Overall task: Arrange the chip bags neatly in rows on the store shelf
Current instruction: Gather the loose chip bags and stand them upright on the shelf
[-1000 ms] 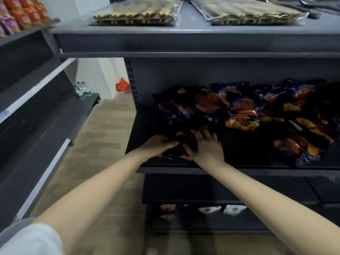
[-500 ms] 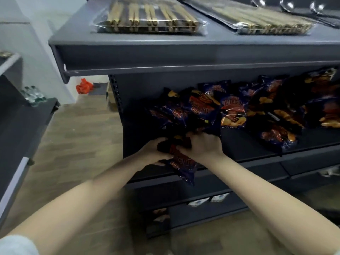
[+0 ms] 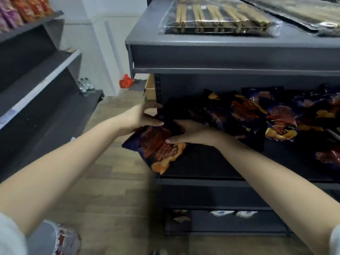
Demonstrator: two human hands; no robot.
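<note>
A dark blue chip bag (image 3: 158,150) with red and orange print hangs tilted over the front left corner of the middle shelf (image 3: 202,162). My left hand (image 3: 141,116) grips its upper left part, and my right hand (image 3: 191,132) holds its upper right edge with the thumb on the front. Several more chip bags (image 3: 257,115) of the same kind lie in a loose pile along the back of the shelf to the right. One more bag (image 3: 329,157) lies near the right edge.
The top shelf (image 3: 220,52) juts out above and carries clear packs of sticks (image 3: 217,17). A second dark rack (image 3: 36,100) stands left across a wooden-floor aisle (image 3: 110,181). Lower shelves hold small white packets (image 3: 231,213). An orange object (image 3: 126,82) lies far back.
Both hands have lifted the chip bag from the shelf's front and carried it left and outward past the shelf corner. The view has swung to the left.
</note>
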